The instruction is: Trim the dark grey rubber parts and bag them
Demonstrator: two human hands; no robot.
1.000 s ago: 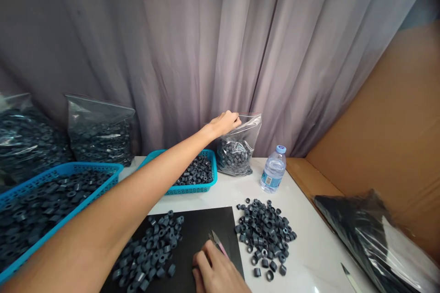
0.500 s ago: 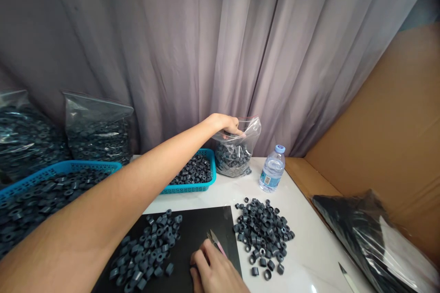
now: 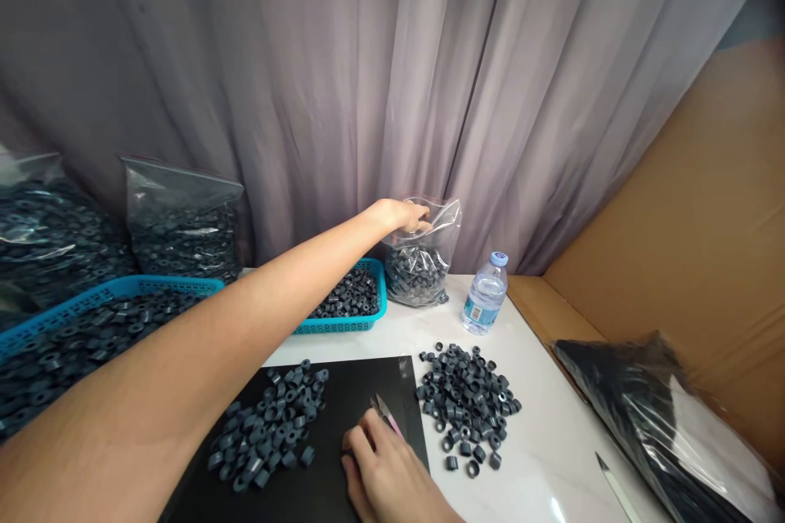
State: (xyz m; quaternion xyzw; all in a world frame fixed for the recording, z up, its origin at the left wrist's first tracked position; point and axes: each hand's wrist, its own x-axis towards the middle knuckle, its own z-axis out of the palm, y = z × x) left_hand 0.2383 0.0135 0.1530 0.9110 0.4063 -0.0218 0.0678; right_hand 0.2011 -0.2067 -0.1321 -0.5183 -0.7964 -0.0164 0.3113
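My left hand (image 3: 417, 216) is in the mouth of a clear zip bag (image 3: 454, 221), fingers slightly apart, with nothing visible in them. Dark grey short plastic tubes (image 3: 420, 270) fill the lower part of that bag, which stands upright. Closed around small pink-handled cutters (image 3: 386, 415), my right hand (image 3: 383, 466) rests on a black mat (image 3: 349, 384); most of the handles are hidden. On the mat, left of my right hand, lies a loose pile of the same tubes (image 3: 275, 425). Another pile of tubes (image 3: 469, 400) sits on the white table to the right.
Blue baskets of tubes stand at the left (image 3: 123, 288) and back middle (image 3: 343, 325). Filled bags (image 3: 184, 221) lean by the curtain. A water bottle (image 3: 486, 294) stands right of the open bag. A knife (image 3: 615, 486) and a dark plastic-wrapped package (image 3: 668, 417) lie at the right.
My left hand's fingers have lifted and loosened at the bag's mouth, and the bag's top stands wider. My right hand stays on the mat with the cutters. The view has shifted slightly.
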